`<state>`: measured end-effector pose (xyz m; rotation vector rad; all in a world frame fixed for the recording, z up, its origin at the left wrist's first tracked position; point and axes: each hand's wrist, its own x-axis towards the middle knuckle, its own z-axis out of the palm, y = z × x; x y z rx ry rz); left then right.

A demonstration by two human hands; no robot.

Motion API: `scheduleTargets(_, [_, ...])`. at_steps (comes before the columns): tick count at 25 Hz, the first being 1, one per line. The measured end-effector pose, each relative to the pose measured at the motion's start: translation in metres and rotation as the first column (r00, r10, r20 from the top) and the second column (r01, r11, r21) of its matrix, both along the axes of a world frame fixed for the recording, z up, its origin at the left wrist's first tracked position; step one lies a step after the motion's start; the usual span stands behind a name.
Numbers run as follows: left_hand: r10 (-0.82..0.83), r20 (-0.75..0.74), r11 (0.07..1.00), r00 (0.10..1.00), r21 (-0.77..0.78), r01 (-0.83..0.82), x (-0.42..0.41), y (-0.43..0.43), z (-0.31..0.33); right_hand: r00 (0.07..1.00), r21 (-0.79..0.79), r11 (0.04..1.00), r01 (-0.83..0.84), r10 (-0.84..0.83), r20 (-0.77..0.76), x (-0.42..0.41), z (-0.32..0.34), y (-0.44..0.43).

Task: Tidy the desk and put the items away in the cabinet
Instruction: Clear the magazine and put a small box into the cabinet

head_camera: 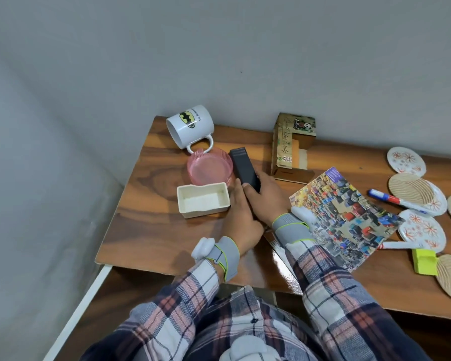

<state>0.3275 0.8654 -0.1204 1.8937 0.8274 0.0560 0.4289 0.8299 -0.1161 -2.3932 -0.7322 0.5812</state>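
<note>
We are gripping the black box (pixel 242 165) round its near end with our right hand (pixel 264 199), at the left end of the desk (pixel 151 230), just beside the pink bowl (pixel 208 169). Our left hand (pixel 241 214) is lying against the box's left side, and we cannot tell whether it is gripping. We are judging it best lifted straight up, clearing the bowl and the white tray (pixel 203 201).

bare desk (pixel 146 230) front-left, coasters (pixel 417 190) crowding right

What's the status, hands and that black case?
Both gripping black case: left hand, right hand on near end. Case not yet stowed, beside pink basket. Cream tray close to left hand.
</note>
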Motion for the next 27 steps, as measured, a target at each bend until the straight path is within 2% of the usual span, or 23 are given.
scheduleTargets(3, [-0.031,0.012,0.999,0.999,0.015,0.031,-0.002,0.002,-0.005,0.993,-0.029,0.992,0.121,-0.121,0.007,-0.005,0.001,0.003])
scheduleTargets(9, [-0.087,0.123,0.996,0.989,0.024,0.085,-0.005,0.0,-0.012,0.97,0.116,0.964,0.238,-0.243,0.025,-0.023,0.009,-0.009])
scheduleTargets(18, [-0.245,0.347,0.969,0.905,0.128,0.213,-0.016,-0.03,-0.013,0.859,0.296,0.811,0.504,-0.507,-0.074,-0.065,0.016,-0.065])
scheduleTargets(23, [-0.391,0.304,0.894,0.869,0.351,0.279,-0.021,-0.074,0.009,0.799,0.372,0.718,0.588,-0.589,-0.126,-0.085,0.021,-0.12])
scheduleTargets(27, [-0.475,0.311,0.857,0.823,0.378,0.351,-0.03,-0.119,0.023,0.779,0.438,0.67,0.599,-0.615,-0.125,-0.106,0.031,-0.173])
